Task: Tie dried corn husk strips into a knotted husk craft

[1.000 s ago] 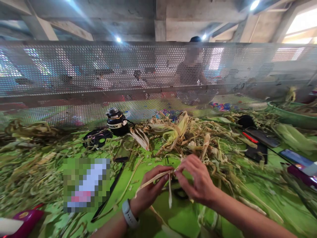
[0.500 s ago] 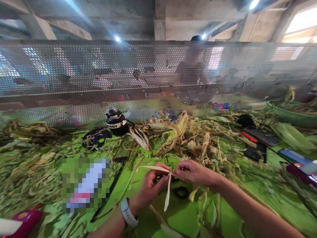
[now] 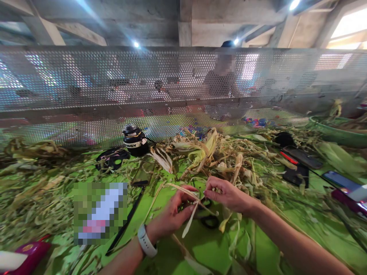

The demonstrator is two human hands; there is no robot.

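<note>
My left hand [image 3: 181, 206], with a white watch on its wrist, is closed on a pale dried husk strip [image 3: 179, 187]. The strip runs out to the left past my fingers, one tail hangs down below them, and another end sticks out to the lower right. Close by on the right, my right hand [image 3: 222, 194] has thumb and fingers pinched together; what lies between the fingertips is too small to make out. Under the hands, on the green table [image 3: 209, 244], lie black loops like scissor handles [image 3: 209, 220], partly covered.
Dried husks [image 3: 212, 152] are heaped ahead. A black jar [image 3: 135, 140] stands before a perforated metal screen [image 3: 172, 84], with a person [image 3: 220, 82] behind it. Phones [image 3: 341, 179] lie right, near a green basin [image 3: 332, 130]. Magenta devices [image 3: 31, 254] sit at both sides.
My right hand has risen slightly and drawn off the husk strip's end, which now shows free. The hanging tail has swung left. My left hand has barely moved.
</note>
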